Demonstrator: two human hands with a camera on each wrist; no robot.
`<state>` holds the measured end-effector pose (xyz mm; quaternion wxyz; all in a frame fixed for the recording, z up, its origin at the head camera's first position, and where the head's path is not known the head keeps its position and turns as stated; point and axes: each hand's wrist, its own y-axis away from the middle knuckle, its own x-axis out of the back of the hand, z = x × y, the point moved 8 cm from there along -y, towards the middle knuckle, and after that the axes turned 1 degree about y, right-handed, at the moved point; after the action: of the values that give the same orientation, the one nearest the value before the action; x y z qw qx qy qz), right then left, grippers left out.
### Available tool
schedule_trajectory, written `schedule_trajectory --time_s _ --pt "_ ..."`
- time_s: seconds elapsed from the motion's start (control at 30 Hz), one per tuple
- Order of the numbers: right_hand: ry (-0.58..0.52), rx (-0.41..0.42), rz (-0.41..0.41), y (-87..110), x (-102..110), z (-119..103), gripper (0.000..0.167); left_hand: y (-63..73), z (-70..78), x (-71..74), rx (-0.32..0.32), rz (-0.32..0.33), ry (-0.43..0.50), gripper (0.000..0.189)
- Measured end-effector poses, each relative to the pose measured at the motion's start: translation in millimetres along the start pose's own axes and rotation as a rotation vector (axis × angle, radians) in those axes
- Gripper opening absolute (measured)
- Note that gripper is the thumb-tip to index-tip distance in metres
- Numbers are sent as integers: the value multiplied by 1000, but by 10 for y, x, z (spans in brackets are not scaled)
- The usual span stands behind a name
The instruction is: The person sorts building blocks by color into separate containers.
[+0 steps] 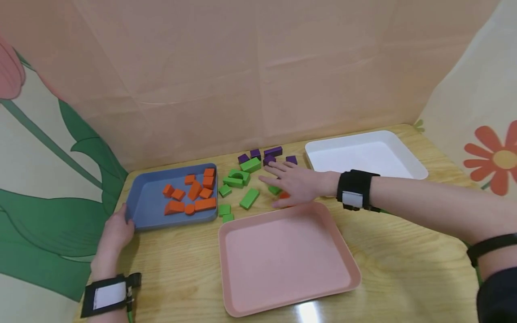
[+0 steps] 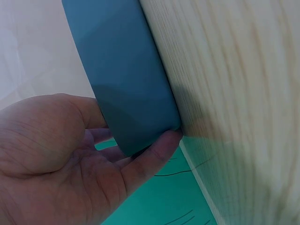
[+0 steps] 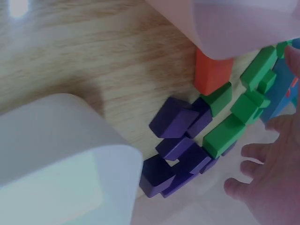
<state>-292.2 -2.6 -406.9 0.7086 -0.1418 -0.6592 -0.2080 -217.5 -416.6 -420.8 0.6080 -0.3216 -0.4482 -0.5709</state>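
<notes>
At the left, my left hand [image 1: 116, 231] grips the near-left corner of a blue tray [image 1: 146, 193], its fingers curled round the wall [image 2: 126, 70] in the left wrist view. Several orange blocks [image 1: 205, 204] lie in that tray. My right hand [image 1: 298, 183] hovers with fingers spread above the loose blocks and holds nothing. Beneath and beside it are green blocks [image 1: 249, 198] and purple blocks [image 1: 273, 151]. One orange block [image 3: 213, 72] lies beside the pink tray, mostly hidden by the right hand in the head view.
An unfilled pink tray [image 1: 282, 264] stands at the front middle. A white tray [image 1: 359, 154] is at the back right. Behind the wooden table [image 1: 177, 273] rises a pinkish paper-like backdrop [image 1: 194, 80]; flower-patterned coverings flank it.
</notes>
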Motion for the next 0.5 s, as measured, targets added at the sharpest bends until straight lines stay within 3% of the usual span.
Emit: schedule_trajectory --time_s 0.33,0.5 --pt "-16 -37 101 94 11 56 66 12 7 9 -3 0 0 56" --pt "-154 -88 43 100 -89 83 43 11 11 6 -7 4 0 55"
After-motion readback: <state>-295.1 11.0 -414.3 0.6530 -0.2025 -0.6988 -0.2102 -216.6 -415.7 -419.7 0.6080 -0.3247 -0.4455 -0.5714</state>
